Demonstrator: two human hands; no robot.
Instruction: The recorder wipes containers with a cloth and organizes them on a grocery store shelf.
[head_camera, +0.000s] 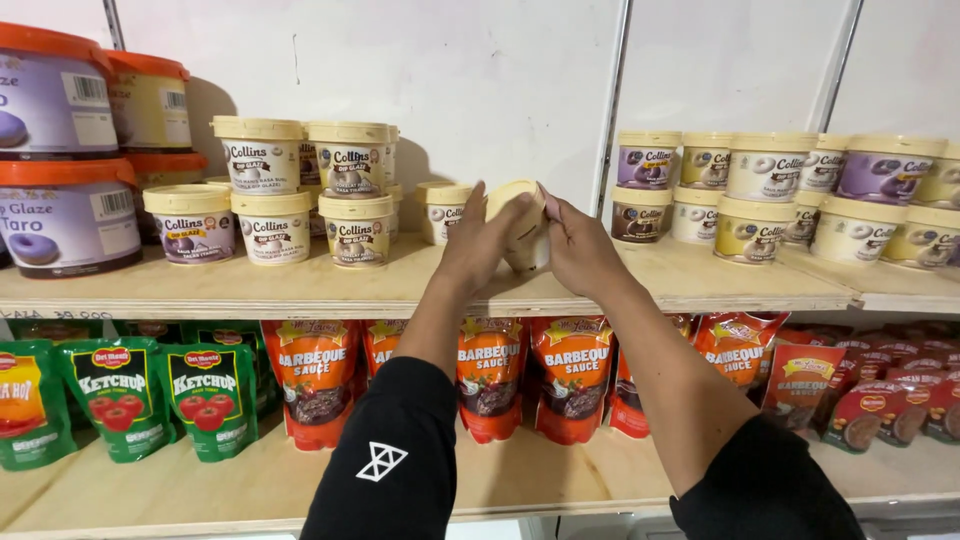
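1. A small cream tub with a matching lid is held tilted between both hands, just above the upper wooden shelf.
2. The left hand is clamped on the tub's lid side; the right hand is closed around its base.
3. Stacked cream tubs are ranged to the left and more tubs to the right, against a white wall.
4. Red sauce pouches and green ketchup pouches are lined up on the lower shelf.
5. Bare shelf is left beneath the hands, between the tub groups.
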